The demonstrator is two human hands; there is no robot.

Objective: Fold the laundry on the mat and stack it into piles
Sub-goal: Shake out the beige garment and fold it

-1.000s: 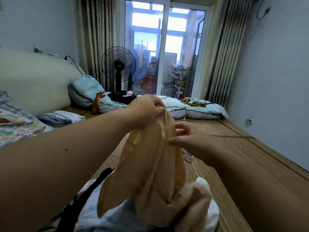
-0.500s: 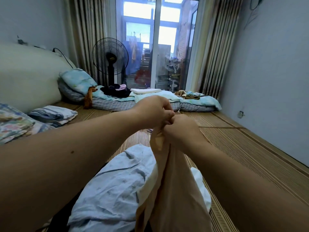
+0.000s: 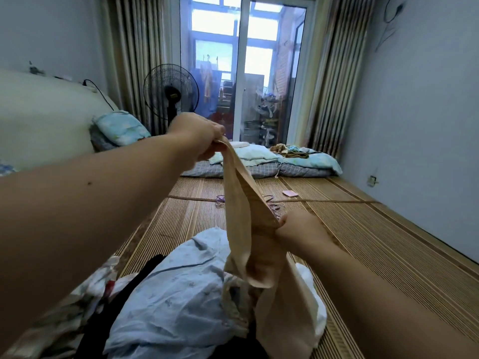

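**Beige garment drawn taut above the heap**

Beige garment [image 3: 238,193] hangs in the air as a narrow band. It runs from the left hand [image 3: 197,137], held high and far out, down to the right hand [image 3: 295,229], which is lower and nearer the body. Each grip is clamped on the cloth: the left pinches a top edge between curled fingers and thumb, and the right is closed round the fabric farther down. Holding the hands apart like this pulls the stretch between them straight. That looks like finding an edge and laying out the shape before a first fold, and no fold is made yet. Below the right grip the rest of the garment drops slack onto the pile.

That pile lies directly under the hands and is all unfolded. A pale blue garment [image 3: 181,294] is crumpled on top, a white cloth [image 3: 315,301] lies just beside it on the right, and dark and patterned pieces lie to the left. They rest on the woven mat [image 3: 363,242]. Farther out lie what look like thin hangers [image 3: 220,199]. Beyond them is bedding [image 3: 298,167] by the glass door, with a standing fan [image 3: 171,92] to its left.
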